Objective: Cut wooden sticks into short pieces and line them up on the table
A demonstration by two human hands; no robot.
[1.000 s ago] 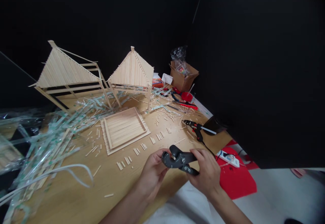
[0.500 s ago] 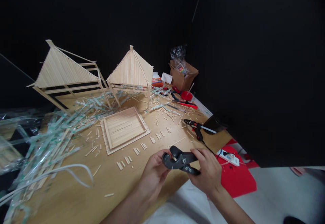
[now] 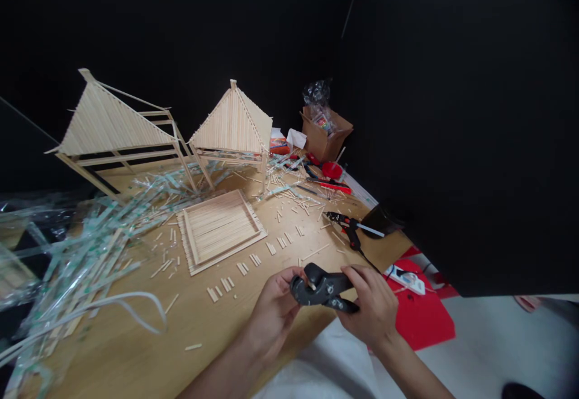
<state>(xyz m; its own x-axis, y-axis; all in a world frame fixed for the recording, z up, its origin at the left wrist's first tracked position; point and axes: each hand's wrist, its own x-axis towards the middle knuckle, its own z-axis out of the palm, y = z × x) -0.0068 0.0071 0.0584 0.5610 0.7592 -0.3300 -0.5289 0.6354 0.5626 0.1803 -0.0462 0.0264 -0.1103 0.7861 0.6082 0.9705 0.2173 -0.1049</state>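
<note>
Fingertips of left hand (image 3: 271, 311) partly hidden behind the rounded head of a black hand tool (image 3: 326, 290); whether anything is pinched there cannot be told. Handle ends covered by right hand (image 3: 373, 305), by which the tool is gripped, fingers curled over the upper handle. Both forearms cut off at the lower edge, as is a white cloth (image 3: 316, 369). Dark object (image 3: 518, 390) at bottom right also cropped, not identifiable. Dark cup (image 3: 384, 221) nearly lost against the black wall. Contents of cardboard box (image 3: 323, 137) blurred by clear plastic.

Tool held above the near edge of the wooden table (image 3: 149, 345), between the two hands, head toward the left. Surface dull black, marked with pale specks; handles spread, tabletop seen between them. A small pale wood piece (image 3: 312, 287) is seen in the notch of the head, its far end obscured.

Beyond the hands: short cut sticks (image 3: 256, 260) laid in small groups along a slanting row, beside a shallow stick-built tray (image 3: 221, 230). Glue gun (image 3: 350, 230) lying to the right.
</note>
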